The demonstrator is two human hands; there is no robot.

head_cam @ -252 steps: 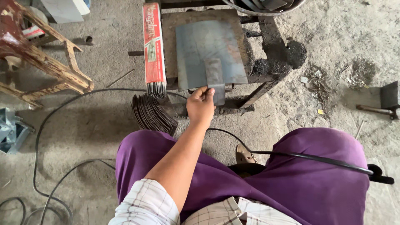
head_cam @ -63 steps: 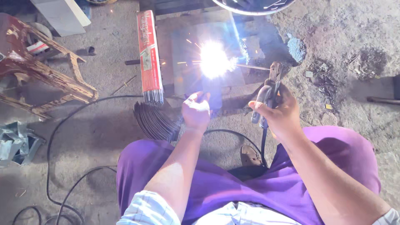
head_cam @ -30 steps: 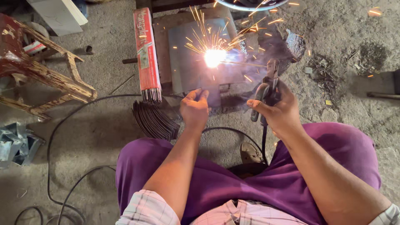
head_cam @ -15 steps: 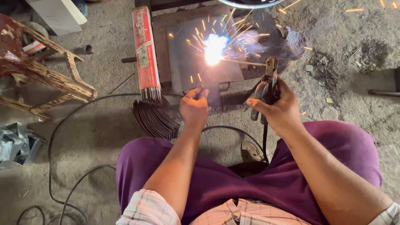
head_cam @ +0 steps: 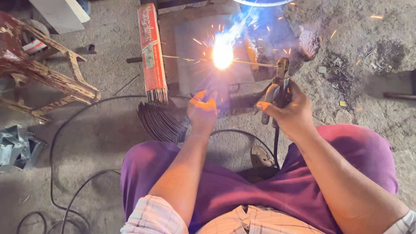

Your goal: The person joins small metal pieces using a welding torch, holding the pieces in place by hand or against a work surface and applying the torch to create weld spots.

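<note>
My right hand grips a dark welding electrode holder. Its thin rod reaches left to a bright white arc on a grey steel plate, and sparks fly off it. My left hand is at the plate's near edge, fingers closed on a small metal piece just below the arc. Blue smoke rises over the far side of the plate. Both forearms stretch out over my purple-clad knees.
A long red box of welding rods lies left of the plate, a bundle of dark curved rods below it. A worn wooden frame and crumpled metal scraps sit at left. Black cables loop over the concrete floor. A sandal shows between my knees.
Several seconds ago only my left hand was at the plate and no arc burned. Over the last second the arc has crept slightly away from me; both hands hold nearly still.
</note>
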